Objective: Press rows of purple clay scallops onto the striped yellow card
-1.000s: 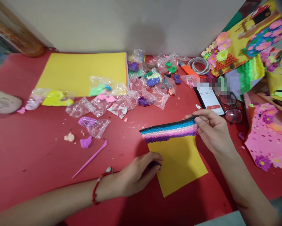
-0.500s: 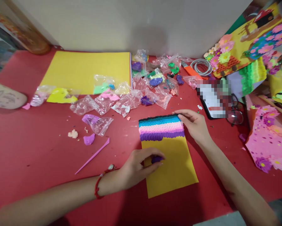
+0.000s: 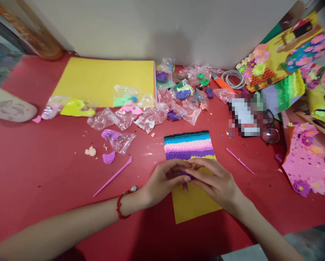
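A lump of purple clay [image 3: 187, 176] is pinched between the thumb and fingers of my left hand [image 3: 162, 181]. My right hand [image 3: 218, 179] meets it there, fingertips closed on the same lump, which they partly hide. Beneath both hands lies a yellow sheet [image 3: 191, 206] on the red table. Across its far end run overlapping rows of clay [image 3: 188, 145] in black, blue, white, pink and purple. The nearest purple row covers the left part only, with yellow showing at its right.
Pink sculpting tools lie left [image 3: 112, 177] and right [image 3: 240, 160] of the sheet. Clay bags [image 3: 119, 139] and a large yellow sheet [image 3: 102, 78] are behind. A phone [image 3: 245, 117], glasses [image 3: 271, 134] and clay-decorated cards [image 3: 311, 159] stand or lie at right.
My right hand has left the sheet's far right corner and come in to the purple clay in my left hand. The right-hand pink tool, hidden before, now shows.
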{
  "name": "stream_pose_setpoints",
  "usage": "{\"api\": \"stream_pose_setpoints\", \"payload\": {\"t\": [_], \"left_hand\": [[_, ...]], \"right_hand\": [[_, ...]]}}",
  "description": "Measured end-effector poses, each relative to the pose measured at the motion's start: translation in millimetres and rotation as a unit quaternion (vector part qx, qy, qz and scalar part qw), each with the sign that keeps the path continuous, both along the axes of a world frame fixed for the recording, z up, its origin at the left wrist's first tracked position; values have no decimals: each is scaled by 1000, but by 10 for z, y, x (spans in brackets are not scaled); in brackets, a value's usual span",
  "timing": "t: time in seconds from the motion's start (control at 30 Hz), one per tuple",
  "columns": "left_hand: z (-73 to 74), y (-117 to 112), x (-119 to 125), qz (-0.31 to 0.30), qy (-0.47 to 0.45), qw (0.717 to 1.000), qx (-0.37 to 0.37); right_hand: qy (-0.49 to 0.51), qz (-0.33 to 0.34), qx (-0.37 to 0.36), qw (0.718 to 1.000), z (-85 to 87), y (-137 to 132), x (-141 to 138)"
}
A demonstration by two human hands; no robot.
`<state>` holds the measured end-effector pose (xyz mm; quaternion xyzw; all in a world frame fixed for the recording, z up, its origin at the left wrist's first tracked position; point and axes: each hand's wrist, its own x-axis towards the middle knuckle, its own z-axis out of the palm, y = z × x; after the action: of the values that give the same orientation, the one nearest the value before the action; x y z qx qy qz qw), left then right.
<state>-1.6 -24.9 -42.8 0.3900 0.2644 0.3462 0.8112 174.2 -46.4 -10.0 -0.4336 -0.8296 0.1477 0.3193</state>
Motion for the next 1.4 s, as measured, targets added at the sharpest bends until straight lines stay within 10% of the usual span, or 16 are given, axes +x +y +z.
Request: {"api": "stream_pose_setpoints", "payload": {"t": [0.7,1.0,1.4], "left_hand": [[-57,97,-38,-57,-39,994,-79],[4,90,-32,-51,-33,996,-72],[5,73,-39,-87,-37,994,-63]], "right_hand": [[-82,-46,17,995,97,-65,-104],[3,-82,-19,996,175,-141,201],[125,-76,-16,989,12,-182,-90]]}}
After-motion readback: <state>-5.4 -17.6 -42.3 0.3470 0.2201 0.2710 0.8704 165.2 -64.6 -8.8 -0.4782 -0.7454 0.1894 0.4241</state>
